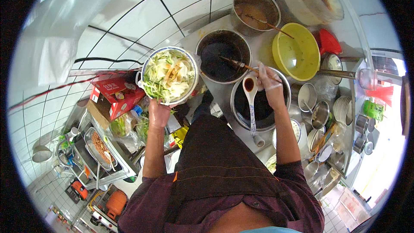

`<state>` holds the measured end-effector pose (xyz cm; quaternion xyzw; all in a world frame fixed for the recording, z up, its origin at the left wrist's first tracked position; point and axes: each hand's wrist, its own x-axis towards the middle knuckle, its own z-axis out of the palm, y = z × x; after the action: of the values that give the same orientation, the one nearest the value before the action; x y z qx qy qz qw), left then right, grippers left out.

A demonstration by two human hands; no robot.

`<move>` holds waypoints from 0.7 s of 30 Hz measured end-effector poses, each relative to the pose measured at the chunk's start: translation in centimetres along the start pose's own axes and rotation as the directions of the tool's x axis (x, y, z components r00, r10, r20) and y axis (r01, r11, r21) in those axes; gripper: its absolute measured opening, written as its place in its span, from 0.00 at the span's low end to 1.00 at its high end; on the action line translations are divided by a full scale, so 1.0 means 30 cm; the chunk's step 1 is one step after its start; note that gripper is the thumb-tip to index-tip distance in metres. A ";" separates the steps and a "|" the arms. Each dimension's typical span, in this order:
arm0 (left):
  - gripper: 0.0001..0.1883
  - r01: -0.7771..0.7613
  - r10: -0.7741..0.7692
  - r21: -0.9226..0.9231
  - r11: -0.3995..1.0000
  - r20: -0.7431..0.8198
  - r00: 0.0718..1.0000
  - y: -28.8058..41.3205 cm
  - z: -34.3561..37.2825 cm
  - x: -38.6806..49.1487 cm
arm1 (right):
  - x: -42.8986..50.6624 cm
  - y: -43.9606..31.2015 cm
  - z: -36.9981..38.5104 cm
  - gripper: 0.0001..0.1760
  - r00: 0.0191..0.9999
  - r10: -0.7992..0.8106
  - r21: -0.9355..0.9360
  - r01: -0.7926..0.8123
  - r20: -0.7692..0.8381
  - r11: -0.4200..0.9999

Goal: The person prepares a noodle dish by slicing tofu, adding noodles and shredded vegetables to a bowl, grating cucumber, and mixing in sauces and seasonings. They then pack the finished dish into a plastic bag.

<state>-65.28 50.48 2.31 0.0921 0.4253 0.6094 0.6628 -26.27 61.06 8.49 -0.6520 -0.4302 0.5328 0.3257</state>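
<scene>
A white blue-rimmed bowl (pixel 152 95) of shredded vegetables, some green, some pale, rests on my left hand (pixel 160 113), which supports it from below. My right hand (pixel 270 85), in a clear plastic glove, is closed around the wooden handle of a brush (pixel 237 62). The brush's tip is over a metal pot (pixel 223 55) of dark liquid. Close to my right fingers is a white ceramic spoon (pixel 251 98) with brown liquid in its bowl; it lies above a second pot (pixel 235 116) of dark liquid. Whether my fingers touch the spoon, I cannot tell.
A brown-stained pot (pixel 255 9) with a stick stands at the back, beside a yellow basin (pixel 296 51). Small pans (pixel 320 115) and stacked plates (pixel 343 110) crowd the right. At left are a red carton (pixel 118 92) and a tray of peanuts (pixel 102 147).
</scene>
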 end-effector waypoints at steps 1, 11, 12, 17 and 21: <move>0.35 0.013 -0.013 -0.016 1.000 -0.013 1.000 -0.012 -0.010 -0.010 | 0.020 -0.001 0.027 0.15 0.994 -0.103 0.004 0.103 -0.022 0.995; 0.33 -0.033 0.033 -0.019 0.999 -0.002 0.999 -0.153 -0.081 -0.061 | -0.041 -0.011 0.069 0.14 0.702 -0.685 -0.229 0.712 0.194 0.664; 0.33 -0.037 0.037 -0.043 0.998 0.017 0.999 -0.166 -0.088 -0.053 | -0.046 -0.008 0.062 0.13 0.682 -0.694 -0.470 0.703 0.232 0.534; 0.36 -0.024 0.023 0.048 0.999 0.025 0.999 -0.219 -0.098 -0.032 | -0.021 0.039 0.049 0.19 0.946 -0.318 -0.105 0.324 0.070 0.940; 0.37 -0.007 0.006 0.024 1.000 0.046 0.999 -0.235 -0.094 -0.030 | 0.020 0.077 0.036 0.18 0.980 -0.200 0.113 0.197 0.016 0.974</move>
<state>-61.97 46.86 -3.54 0.1154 0.4170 0.6041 0.6693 -26.81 60.62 5.96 -0.5791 -0.4673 0.5297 0.4070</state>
